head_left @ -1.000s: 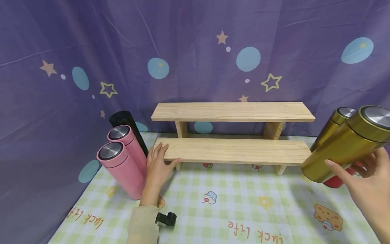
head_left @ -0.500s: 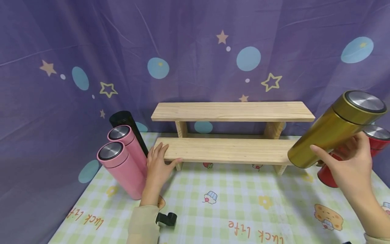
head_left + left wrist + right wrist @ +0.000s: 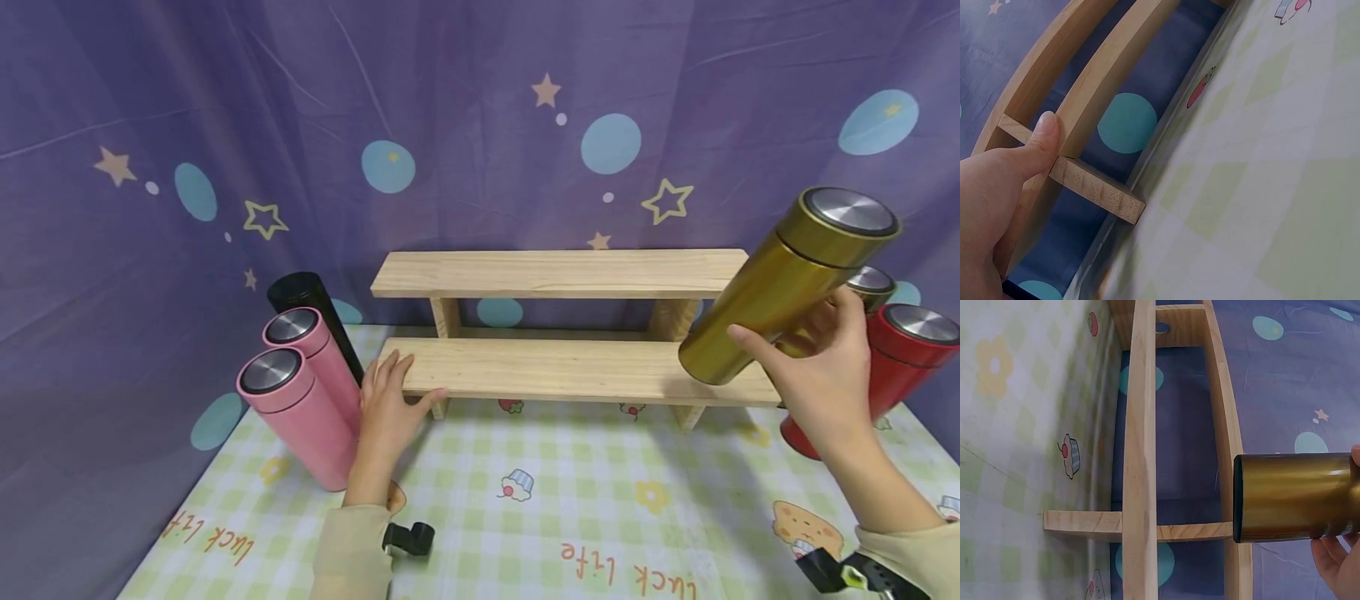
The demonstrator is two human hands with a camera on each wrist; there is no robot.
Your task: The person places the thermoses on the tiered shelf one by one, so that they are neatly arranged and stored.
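Note:
My right hand (image 3: pixel 821 371) grips a gold thermos bottle (image 3: pixel 780 287) with a silver-topped lid. The bottle is held tilted, its lid leaning to the right. Its base overlaps the right end of the lower board of a two-tier wooden shelf (image 3: pixel 555 367) in the head view. From the right wrist, the bottle's base (image 3: pixel 1291 497) appears beside the shelf's upper board. At the other end, my left hand (image 3: pixel 392 408) rests on the lower board, fingers spread on top. Its thumb (image 3: pixel 1046 128) lies against the front edge.
Two pink thermos bottles (image 3: pixel 300 400) and a black one (image 3: pixel 303 290) stand left of the shelf. On the right are a red bottle (image 3: pixel 903 358) and another bottle (image 3: pixel 870 283), partly hidden behind my hand. A purple curtain (image 3: pixel 480 125) hangs behind the checked tablecloth (image 3: pixel 585 492).
My right hand has carried the gold bottle leftward and up, from the right side to over the lower board's right end. My left hand stays put.

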